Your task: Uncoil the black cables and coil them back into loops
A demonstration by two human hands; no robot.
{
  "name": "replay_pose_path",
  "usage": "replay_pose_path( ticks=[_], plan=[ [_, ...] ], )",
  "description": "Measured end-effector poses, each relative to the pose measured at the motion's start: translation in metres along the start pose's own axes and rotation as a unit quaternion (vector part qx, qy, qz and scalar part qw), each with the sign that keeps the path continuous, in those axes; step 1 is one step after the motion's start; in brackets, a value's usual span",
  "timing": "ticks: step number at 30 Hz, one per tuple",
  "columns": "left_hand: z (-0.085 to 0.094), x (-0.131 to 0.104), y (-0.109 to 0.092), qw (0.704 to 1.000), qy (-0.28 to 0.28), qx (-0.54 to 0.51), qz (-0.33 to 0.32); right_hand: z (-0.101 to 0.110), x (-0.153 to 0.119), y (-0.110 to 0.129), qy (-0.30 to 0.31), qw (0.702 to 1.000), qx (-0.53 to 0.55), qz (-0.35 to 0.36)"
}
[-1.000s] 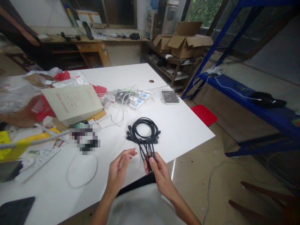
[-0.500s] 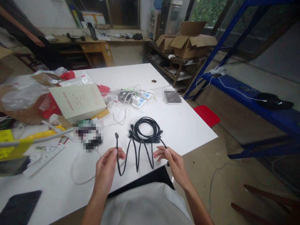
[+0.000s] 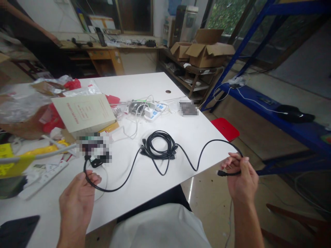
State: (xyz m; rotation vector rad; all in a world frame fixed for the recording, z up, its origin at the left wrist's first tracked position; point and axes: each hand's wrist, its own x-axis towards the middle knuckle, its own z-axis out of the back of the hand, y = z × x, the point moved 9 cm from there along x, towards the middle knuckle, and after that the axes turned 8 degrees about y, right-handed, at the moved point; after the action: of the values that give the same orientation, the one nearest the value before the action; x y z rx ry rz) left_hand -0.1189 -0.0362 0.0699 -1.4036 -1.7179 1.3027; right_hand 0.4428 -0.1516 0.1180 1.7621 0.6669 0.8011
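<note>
A black cable (image 3: pixel 119 188) is stretched wide between my two hands, with a wavy stretch lying on the white table (image 3: pixel 124 210). At the lower left, my left hand (image 3: pixel 81 189) pinches it near one end, whose plug points up. Past the table's right edge, my right hand (image 3: pixel 241 174) grips the other end; its plug sticks out to the left below the fingers. A coil of black cables (image 3: pixel 159 144) lies mid-table, with several plugs at its sides, and the held cable passes against it.
Behind the coil is a white power strip (image 3: pixel 152 115) with white wires. On the left are a greenish-white box (image 3: pixel 85 112), plastic bags and another strip (image 3: pixel 43 181). A red stool (image 3: pixel 224 129) and blue rack (image 3: pixel 281 120) stand at right. A person (image 3: pixel 31 38) is at the far left.
My hands have moved far apart, left and right, drawing out the zigzag folds of the cable. The right plug now shows beyond the table edge.
</note>
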Motion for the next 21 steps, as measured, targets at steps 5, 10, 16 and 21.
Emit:
replay_pose_path(
  ticks=[5,10,16,21],
  plan=[
    [-0.005,-0.004,0.003,1.000,0.000,-0.001,0.012,0.006,0.000,0.004,-0.027,1.000,0.005,0.008],
    [-0.006,-0.005,0.008,1.000,0.005,0.007,0.023,0.001,-0.002,0.003,-0.025,1.000,0.008,-0.003],
    [-0.018,-0.011,0.025,0.996,0.034,0.029,0.083,-0.055,-0.022,-0.016,0.085,0.995,0.028,-0.044],
    [-0.044,-0.028,0.045,0.980,0.106,0.065,0.155,-0.132,-0.064,-0.035,0.243,0.967,-0.006,-0.077]
  ],
)
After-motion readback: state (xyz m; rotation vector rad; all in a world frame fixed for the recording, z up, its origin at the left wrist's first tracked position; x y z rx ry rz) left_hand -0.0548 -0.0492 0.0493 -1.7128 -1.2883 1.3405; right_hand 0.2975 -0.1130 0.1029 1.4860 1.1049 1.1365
